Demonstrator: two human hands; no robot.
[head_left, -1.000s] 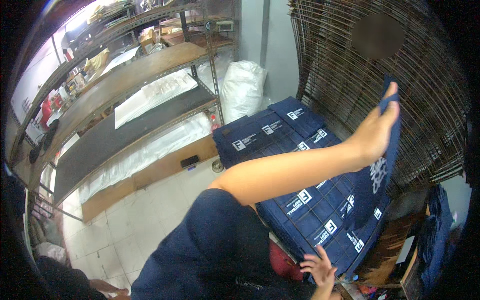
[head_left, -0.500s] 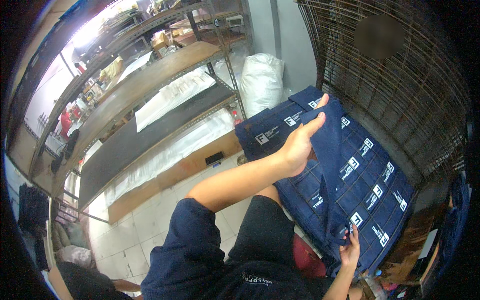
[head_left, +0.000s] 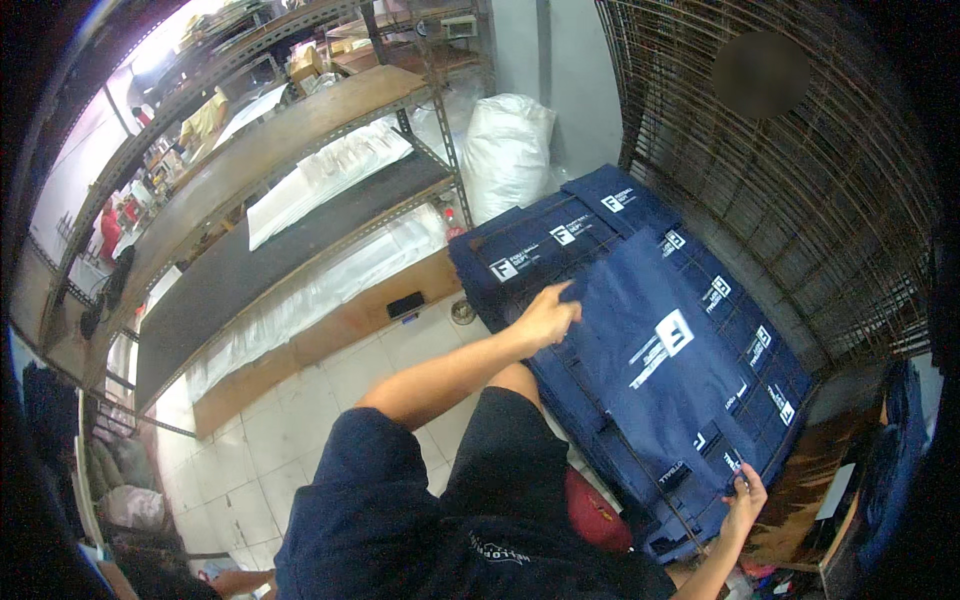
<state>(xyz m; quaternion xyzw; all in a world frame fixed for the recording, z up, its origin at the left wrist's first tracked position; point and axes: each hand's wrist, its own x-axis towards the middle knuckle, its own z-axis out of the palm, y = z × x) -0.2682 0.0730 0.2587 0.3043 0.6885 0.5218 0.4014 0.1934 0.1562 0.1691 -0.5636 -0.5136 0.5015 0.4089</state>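
A navy fabric panel (head_left: 640,310) with a white print lies spread, slightly rumpled, over several similar printed navy pieces (head_left: 765,345) laid out on a wire-grid rack. At the panel's left corner, my left hand (head_left: 548,318) has its fingers bent around the edge, a little blurred by motion. Lower right, my right hand (head_left: 742,503) pinches something small and dark just above the printed pieces. Whether that is cloth or another thing cannot be made out.
Wire-mesh racks (head_left: 740,170) tilt up along the right. On the left stands a metal shelf (head_left: 290,220) with white sheets (head_left: 330,180). A white sack (head_left: 507,155) stands against the wall; a dark phone (head_left: 406,306) is beside the shelf base. A red rounded thing (head_left: 597,515) sits by my leg.
The fabric panel, earlier hanging folded between my hands, now lies spread with its print showing. My left hand has moved left and down, my right hand to the right.
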